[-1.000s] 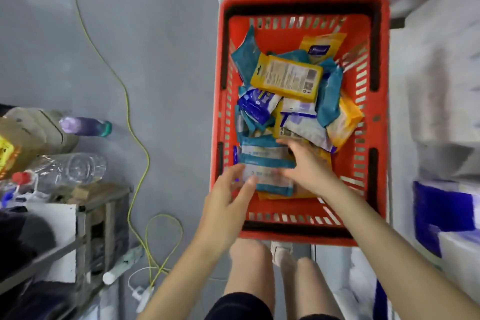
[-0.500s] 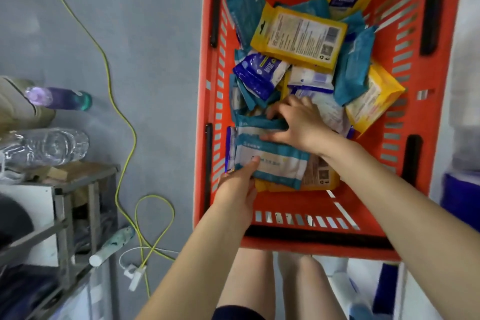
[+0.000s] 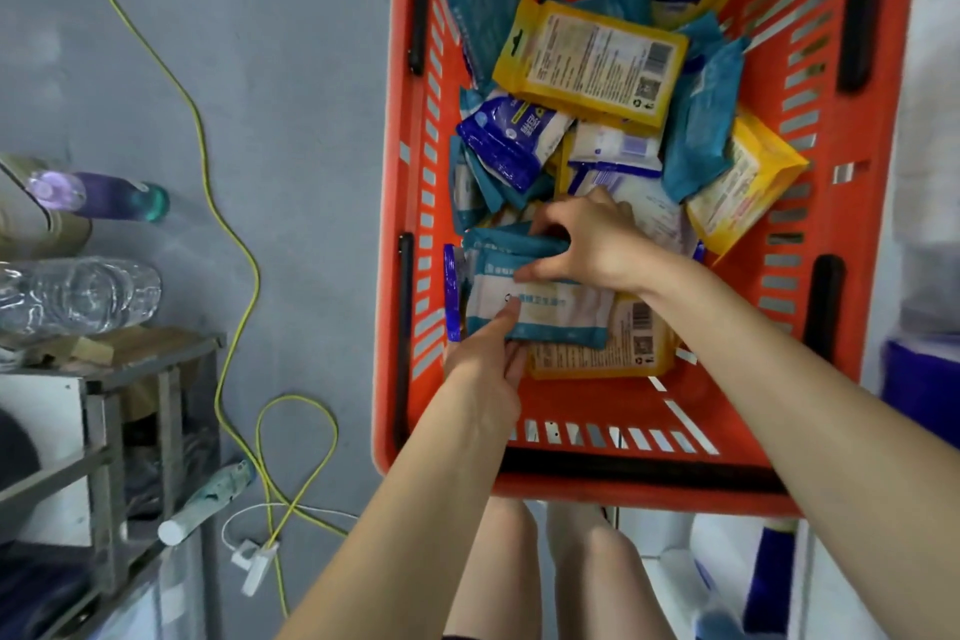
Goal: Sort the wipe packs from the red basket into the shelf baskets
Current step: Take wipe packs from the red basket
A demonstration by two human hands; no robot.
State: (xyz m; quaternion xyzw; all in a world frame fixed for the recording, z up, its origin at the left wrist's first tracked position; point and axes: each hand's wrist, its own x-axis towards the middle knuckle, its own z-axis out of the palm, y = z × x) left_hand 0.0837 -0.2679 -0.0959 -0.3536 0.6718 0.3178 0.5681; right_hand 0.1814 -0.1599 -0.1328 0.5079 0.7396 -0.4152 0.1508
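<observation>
Deep in the red basket (image 3: 623, 483), my left hand (image 3: 485, 361) pinches a teal-and-white wipe pack (image 3: 550, 314) by its near edge, my right hand (image 3: 589, 247) gripping its far end; a level, two-handed lift should spare the neighbouring packs.

- red basket (image 3: 597, 403): slotted plastic, heaped with jumbled wipe packs;
- white-and-teal wipe pack (image 3: 556, 314): lying flat at the near end, gripped by left hand (image 3: 488, 359) and right hand (image 3: 597, 244);
- yellow wipe pack (image 3: 592, 57): barcode side up, topping the heap

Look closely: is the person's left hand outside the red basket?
No, the left hand pinches a teal-and-white pack inside the red basket.
</observation>
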